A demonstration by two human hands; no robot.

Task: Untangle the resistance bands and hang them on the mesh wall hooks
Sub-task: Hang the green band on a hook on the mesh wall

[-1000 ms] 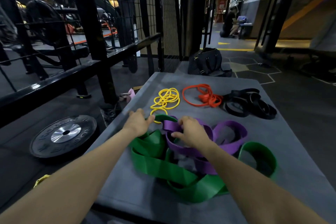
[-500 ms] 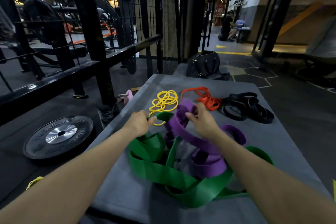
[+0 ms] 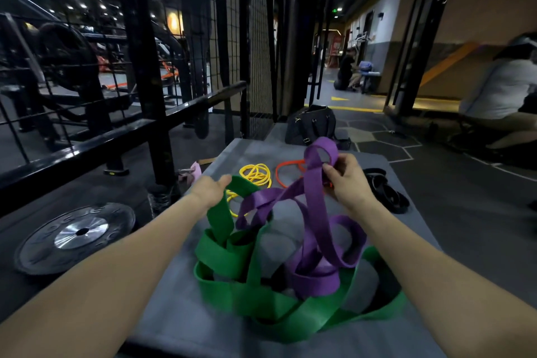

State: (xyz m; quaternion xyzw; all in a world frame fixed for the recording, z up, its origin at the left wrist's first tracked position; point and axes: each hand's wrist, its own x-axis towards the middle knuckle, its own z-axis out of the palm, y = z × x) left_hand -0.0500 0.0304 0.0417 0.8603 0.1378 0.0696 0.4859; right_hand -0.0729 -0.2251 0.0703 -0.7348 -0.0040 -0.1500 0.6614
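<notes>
Only the head view here, so one pass. Off the counter's (image 3: 186, 325) left edge a black weight plate (image 3: 76, 238) with a shiny steel hub lay flat on the floor, behind it a black rail, with the mesh wall (image 3: 255, 46) rising at the far end. A dark bag (image 3: 312, 125) sat just past the counter's far edge, and somebody sat well off to the right.

Beyond my hands the thin yellow band (image 3: 257, 174) was coiled up, the orange band (image 3: 287, 171) half hidden behind purple, the black bands (image 3: 386, 192) piled to the right. The counter top looked grey and matte.

My right hand (image 3: 347, 180) pinched the purple band (image 3: 315, 212), a flat wide strap lifted in a loop and threaded through the green band (image 3: 232, 259). My left hand (image 3: 210, 190) gripped the green one's raised end; the rest sprawled on the counter.
</notes>
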